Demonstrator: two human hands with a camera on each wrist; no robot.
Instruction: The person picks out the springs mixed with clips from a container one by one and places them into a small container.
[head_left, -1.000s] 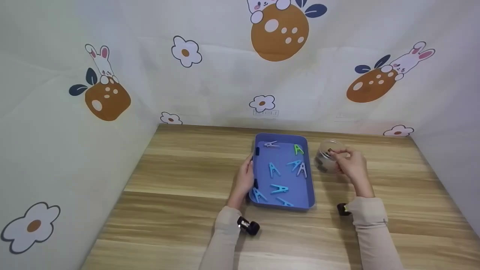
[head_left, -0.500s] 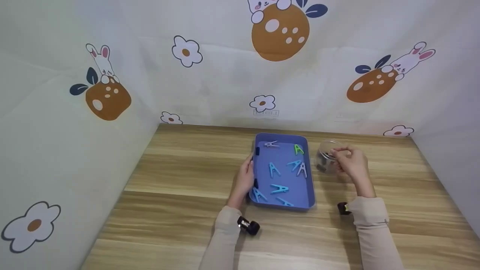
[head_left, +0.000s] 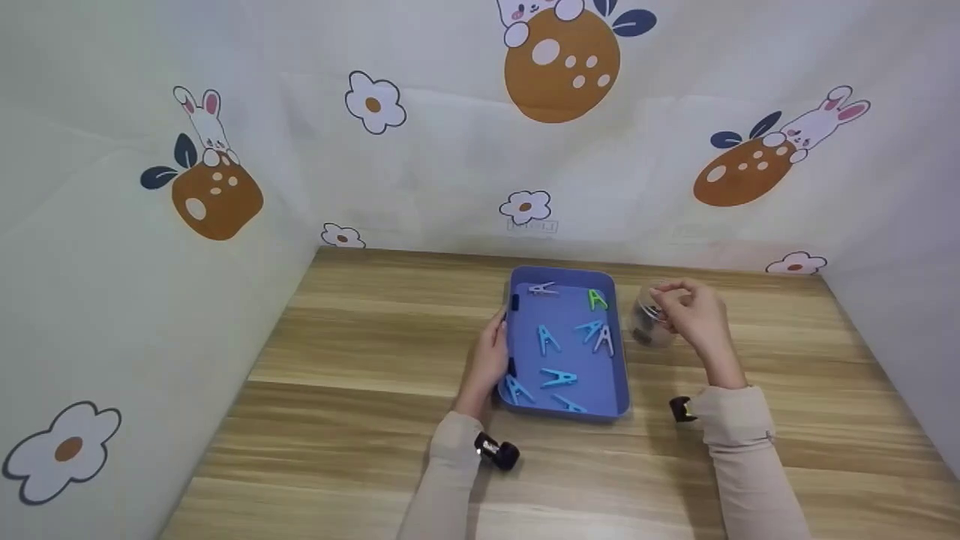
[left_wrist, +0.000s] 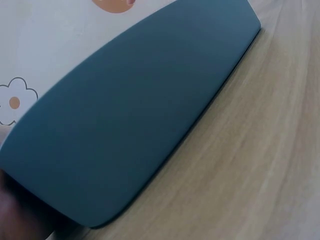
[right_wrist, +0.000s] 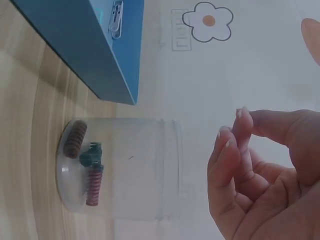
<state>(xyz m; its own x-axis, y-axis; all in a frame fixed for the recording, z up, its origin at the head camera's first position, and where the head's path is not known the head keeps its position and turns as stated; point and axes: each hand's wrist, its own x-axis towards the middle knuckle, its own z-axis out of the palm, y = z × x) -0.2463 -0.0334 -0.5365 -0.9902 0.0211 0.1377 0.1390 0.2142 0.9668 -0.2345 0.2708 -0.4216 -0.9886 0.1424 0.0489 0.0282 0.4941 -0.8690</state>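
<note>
A blue rectangular tray (head_left: 577, 352) lies on the table with several clothespins in it: blue ones (head_left: 548, 340), pale purple ones (head_left: 604, 340) and a green one (head_left: 597, 299). My left hand (head_left: 489, 356) rests against the tray's left outer wall, fingers stretched along it. To the right stands a clear plastic jar (right_wrist: 137, 167). Inside lie a brown ribbed cylinder (right_wrist: 76, 139), a green piece (right_wrist: 91, 155) and a red ribbed piece (right_wrist: 94, 186). Over the jar's mouth my right hand (head_left: 697, 319) has its fingers curled, thumb and index tips together, with nothing visible between them.
The wood-grain table (head_left: 375, 345) meets a printed cloth backdrop (head_left: 420, 172) at its back and sides. From the left wrist, the tray's wall (left_wrist: 135, 110) fills most of the view. Camera straps sit on both wrists.
A second ago my right hand held a small brown piece at the jar's mouth; it no longer shows in the fingers. The hand has risen slightly. The left hand and tray stay put.
</note>
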